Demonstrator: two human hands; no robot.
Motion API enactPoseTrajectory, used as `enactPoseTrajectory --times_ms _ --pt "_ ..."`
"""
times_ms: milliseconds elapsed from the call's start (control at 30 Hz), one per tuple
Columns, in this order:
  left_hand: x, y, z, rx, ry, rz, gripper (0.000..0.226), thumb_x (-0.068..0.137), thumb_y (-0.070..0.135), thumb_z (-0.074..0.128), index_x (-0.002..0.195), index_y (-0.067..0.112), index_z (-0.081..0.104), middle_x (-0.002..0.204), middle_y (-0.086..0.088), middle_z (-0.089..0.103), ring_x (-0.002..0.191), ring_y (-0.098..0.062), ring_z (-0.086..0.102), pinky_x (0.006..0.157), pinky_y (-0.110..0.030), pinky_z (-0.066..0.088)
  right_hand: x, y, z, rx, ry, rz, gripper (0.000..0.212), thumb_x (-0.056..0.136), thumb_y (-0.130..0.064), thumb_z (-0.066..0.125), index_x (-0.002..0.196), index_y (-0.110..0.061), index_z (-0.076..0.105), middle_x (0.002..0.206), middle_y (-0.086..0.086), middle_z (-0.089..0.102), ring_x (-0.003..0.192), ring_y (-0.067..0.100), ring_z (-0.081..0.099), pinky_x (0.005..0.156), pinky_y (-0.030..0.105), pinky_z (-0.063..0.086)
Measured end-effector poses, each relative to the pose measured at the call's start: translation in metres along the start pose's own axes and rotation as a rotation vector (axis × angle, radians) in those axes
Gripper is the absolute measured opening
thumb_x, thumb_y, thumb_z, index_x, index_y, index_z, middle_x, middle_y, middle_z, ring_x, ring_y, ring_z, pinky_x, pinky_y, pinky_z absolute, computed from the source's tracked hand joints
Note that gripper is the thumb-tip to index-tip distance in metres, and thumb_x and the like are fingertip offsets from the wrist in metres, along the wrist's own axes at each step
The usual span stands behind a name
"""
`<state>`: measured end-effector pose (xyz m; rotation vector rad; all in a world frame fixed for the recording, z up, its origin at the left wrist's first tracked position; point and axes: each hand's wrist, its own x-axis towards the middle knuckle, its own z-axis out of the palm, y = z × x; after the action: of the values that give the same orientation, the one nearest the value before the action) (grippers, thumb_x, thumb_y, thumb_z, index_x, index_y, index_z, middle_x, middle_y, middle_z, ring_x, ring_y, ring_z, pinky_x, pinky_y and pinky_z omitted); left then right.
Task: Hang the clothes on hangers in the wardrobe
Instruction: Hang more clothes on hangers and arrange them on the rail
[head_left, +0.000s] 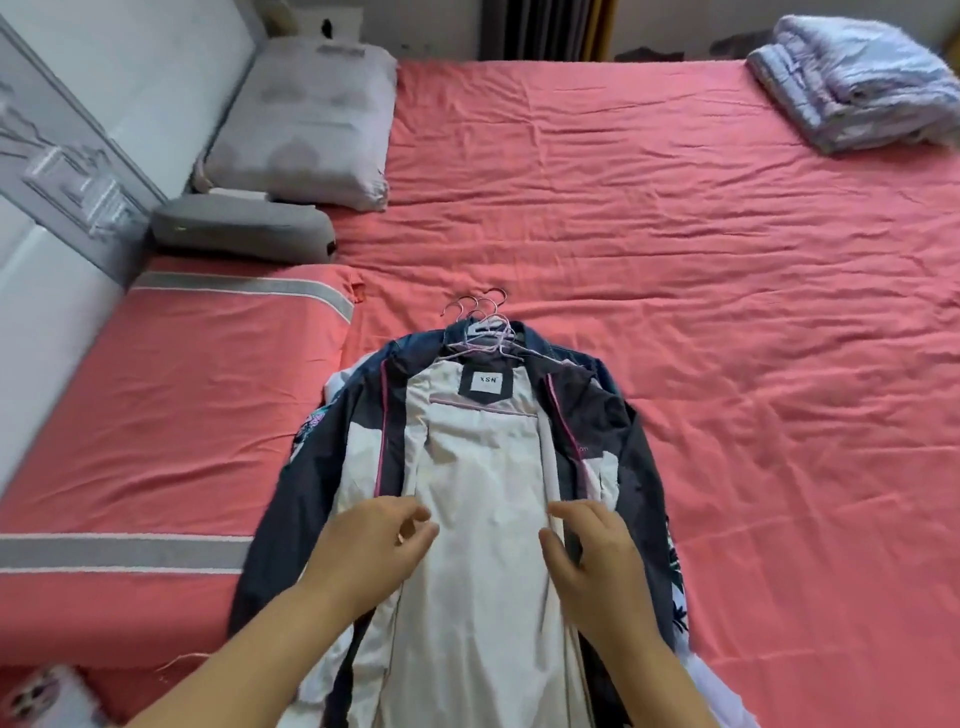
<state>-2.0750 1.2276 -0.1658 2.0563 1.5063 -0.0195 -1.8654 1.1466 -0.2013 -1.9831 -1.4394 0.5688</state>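
A dark navy jacket (613, 431) with pale lining lies open on the pink bed (675, 260), on top of other garments. Several wire hangers (480, 322) stick out at its collar, hooks pointing away from me. My left hand (371, 545) hovers over the jacket's left front panel, fingers loosely curled and holding nothing. My right hand (592, 556) is at the right front edge, fingers bent beside the zipper edge; whether it holds the fabric is unclear. No wardrobe is in view.
A grey pillow (306, 130) and a small grey cushion (244, 228) lie at the bed's left head end. A pink folded quilt with grey stripes (171, 415) lies on the left. A folded pale blanket (862, 78) sits at the far right corner.
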Motion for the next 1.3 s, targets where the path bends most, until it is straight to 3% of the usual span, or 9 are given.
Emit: enactPoseTrajectory --times_ms 167,333,533,700,867,967,1133,1200,1300 --pt "0.043 0.015 0.036 -0.01 -0.056 -0.118 0.023 0.091 0.049 0.047 0.105 0.037 0.06 0.09 0.02 0.06 0.077 0.004 0.053 0.064 -0.012 0.037 0.09 0.071 0.018 -0.041 -0.048 0.089 0.015 0.086 -0.017 0.055 0.093 -0.007 0.065 0.084 0.002 0.064 0.083 0.025 0.057 0.073 0.039 0.047" --pt "0.061 0.007 0.057 -0.022 -0.059 -0.231 0.01 0.091 0.048 0.049 0.097 0.043 0.056 0.088 0.021 0.059 0.077 0.008 0.053 0.061 -0.008 0.035 0.183 0.116 0.042 -0.139 -0.113 0.175 0.022 0.09 -0.019 0.052 0.104 -0.003 0.06 0.107 0.012 0.061 0.106 0.033 0.053 0.085 0.041 0.041" --pt "0.085 -0.011 0.064 -0.023 -0.072 -0.344 0.016 0.089 0.048 0.052 0.1 0.041 0.061 0.088 0.021 0.061 0.076 0.006 0.055 0.062 -0.009 0.038 0.25 0.15 0.078 -0.439 -0.275 0.187 0.07 0.091 -0.05 0.049 0.145 -0.011 0.027 0.149 0.012 0.032 0.136 0.03 0.027 0.108 0.044 0.024" --pt "0.102 -0.014 0.06 -0.03 -0.043 -0.369 0.016 0.09 0.046 0.052 0.1 0.039 0.062 0.086 0.02 0.061 0.077 0.005 0.055 0.066 -0.013 0.042 0.271 0.166 0.101 -0.519 -0.375 0.226 0.089 0.085 -0.059 0.052 0.149 -0.012 0.011 0.15 0.012 0.027 0.14 0.029 0.022 0.112 0.054 0.012" --pt "0.114 -0.013 0.057 -0.025 -0.017 -0.352 0.021 0.09 0.046 0.051 0.106 0.037 0.062 0.09 0.02 0.06 0.084 0.003 0.056 0.072 -0.014 0.044 0.28 0.168 0.102 -0.485 -0.37 0.285 0.095 0.079 -0.056 0.063 0.148 -0.013 0.014 0.147 0.014 0.034 0.135 0.03 0.031 0.106 0.05 0.026" --pt "0.12 -0.008 0.056 -0.028 -0.032 -0.341 0.023 0.091 0.047 0.051 0.109 0.037 0.061 0.091 0.019 0.06 0.085 0.003 0.056 0.077 -0.018 0.046 0.282 0.162 0.099 -0.438 -0.327 0.27 0.09 0.072 -0.06 0.066 0.142 -0.019 0.026 0.134 0.012 0.048 0.126 0.031 0.042 0.098 0.048 0.031" --pt "0.123 0.005 0.049 -0.052 -0.01 -0.312 0.025 0.091 0.046 0.052 0.111 0.034 0.061 0.096 0.017 0.062 0.087 0.002 0.056 0.079 -0.02 0.046 0.271 0.143 0.081 0.109 -0.229 0.482 0.049 0.09 -0.059 0.02 0.116 -0.034 0.053 0.125 0.004 0.054 0.13 0.029 0.036 0.106 0.045 0.017" --pt "0.121 0.011 0.043 -0.038 -0.004 -0.282 0.026 0.091 0.045 0.051 0.112 0.033 0.061 0.097 0.017 0.061 0.086 0.002 0.056 0.077 -0.018 0.045 0.257 0.131 0.063 0.145 -0.206 0.428 0.035 0.097 -0.033 0.037 0.127 -0.031 0.055 0.133 0.0 0.054 0.129 0.025 0.04 0.109 0.041 0.017" --pt "0.115 0.016 0.031 0.011 0.004 -0.224 0.024 0.091 0.046 0.05 0.11 0.036 0.061 0.098 0.018 0.06 0.086 0.002 0.056 0.076 -0.018 0.044 0.225 0.106 0.031 0.195 -0.159 0.321 0.036 0.087 -0.015 0.06 0.121 -0.027 0.062 0.103 -0.006 0.062 0.113 0.021 0.054 0.108 0.048 0.028"
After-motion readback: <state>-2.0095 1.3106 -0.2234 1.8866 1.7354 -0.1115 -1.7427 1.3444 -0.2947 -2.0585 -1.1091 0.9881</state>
